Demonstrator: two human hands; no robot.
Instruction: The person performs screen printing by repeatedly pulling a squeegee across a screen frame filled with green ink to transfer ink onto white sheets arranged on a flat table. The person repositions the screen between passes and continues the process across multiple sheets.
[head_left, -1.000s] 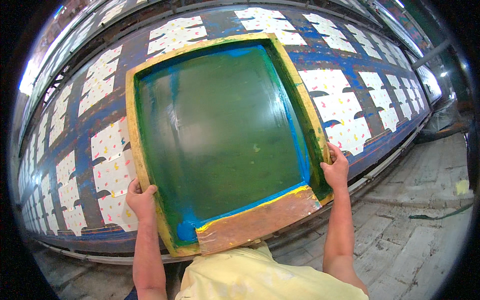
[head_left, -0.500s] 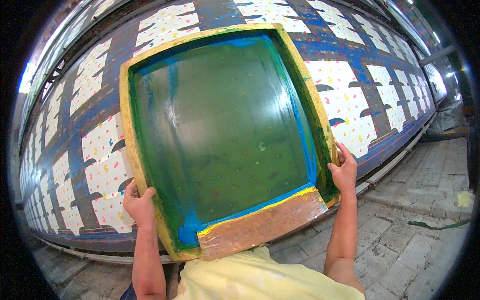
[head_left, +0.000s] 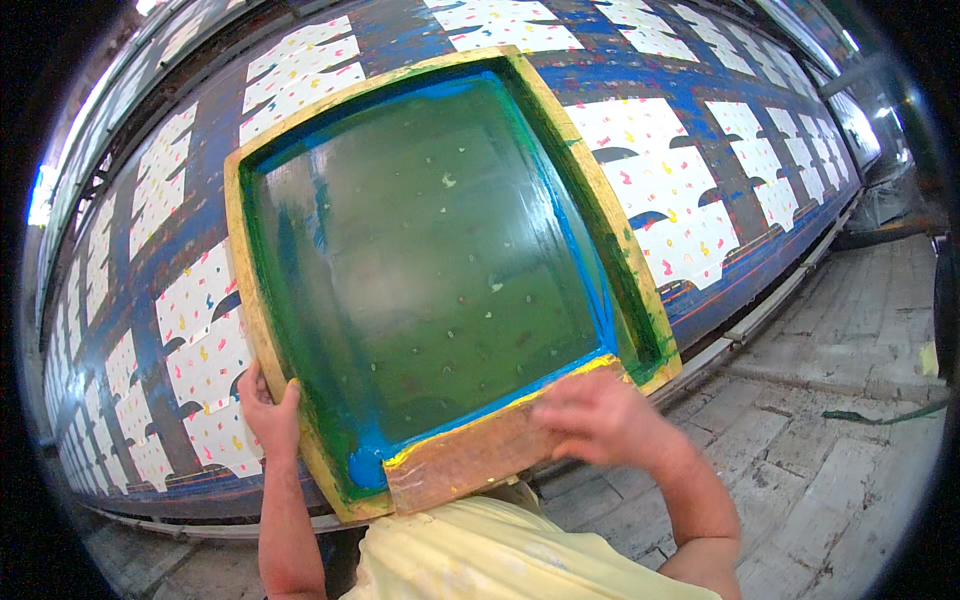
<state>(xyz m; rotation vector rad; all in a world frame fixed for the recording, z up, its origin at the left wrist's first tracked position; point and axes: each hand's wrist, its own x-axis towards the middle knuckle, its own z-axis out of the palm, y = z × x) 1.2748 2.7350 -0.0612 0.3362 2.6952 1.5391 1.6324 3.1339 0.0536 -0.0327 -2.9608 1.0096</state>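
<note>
A wooden screen-printing frame (head_left: 618, 232) with a green mesh (head_left: 420, 260) lies tilted in front of me. Blue ink streaks its inner edges and pools in the near left corner. My left hand (head_left: 270, 412) grips the frame's left rail, thumb on top and fingers at the outer side. Along the near end rests a flat wooden squeegee (head_left: 470, 462), its far edge smeared with yellow. Over the squeegee's right part is my right hand (head_left: 600, 415), blurred by motion; whether its fingers close on the wood is unclear.
Beneath the frame runs a long printing table (head_left: 215, 190), stained blue and dark. White cut fabric pieces (head_left: 650, 180) with small coloured prints lie on it in rows. A rail (head_left: 745, 325) edges the table, beside a paved floor (head_left: 790, 420) on the right.
My right hand has left the frame's right rail and moved inward and nearer, onto the squeegee. The frame has shifted slightly left in view, with my left hand still on it.
</note>
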